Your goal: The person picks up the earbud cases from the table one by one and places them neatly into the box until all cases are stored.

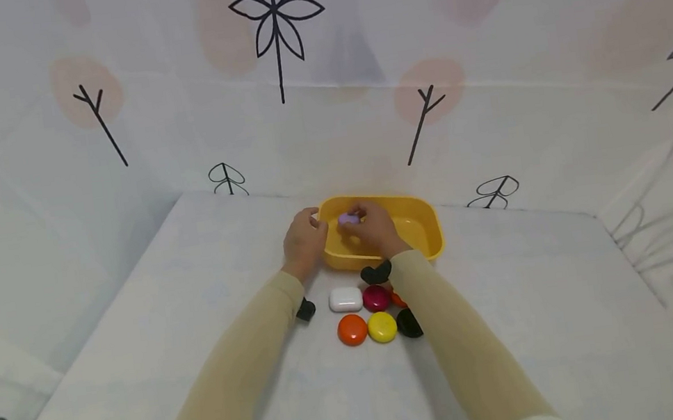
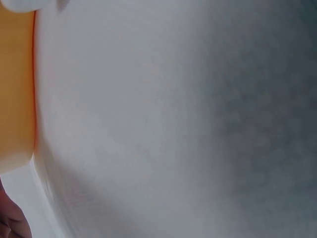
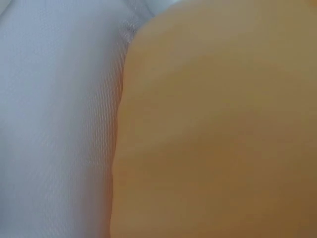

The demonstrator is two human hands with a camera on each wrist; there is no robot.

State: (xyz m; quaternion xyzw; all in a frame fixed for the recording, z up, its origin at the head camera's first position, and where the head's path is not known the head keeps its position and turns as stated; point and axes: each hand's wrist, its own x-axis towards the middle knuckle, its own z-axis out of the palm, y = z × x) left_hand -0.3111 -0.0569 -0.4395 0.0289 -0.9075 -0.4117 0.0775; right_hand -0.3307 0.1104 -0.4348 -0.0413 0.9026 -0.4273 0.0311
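A small lavender piece (image 1: 348,219) is pinched between the thumb and fingers of my right hand (image 1: 373,225), inside the yellow tray (image 1: 416,218). Its exact kind is too small to make out. My left hand (image 1: 305,242) is at the tray's left end, with thumb and fingers loosely bent and a gap between them. Whether it touches the rim is unclear. In the left wrist view, part of a hand (image 2: 12,218) shows at the lower left corner, beyond the tray's wall (image 2: 15,89). The right wrist view is filled mostly by the tray's blurred wall (image 3: 213,129).
Nearer me on the white cloth lie glossy pieces: a white rounded block (image 1: 345,299), a crimson disc (image 1: 376,298), an orange-red disc (image 1: 353,330), a yellow disc (image 1: 382,327) and a black disc (image 1: 409,326). My right sleeve partly covers another orange piece (image 1: 397,299). Patterned cloth walls stand behind.
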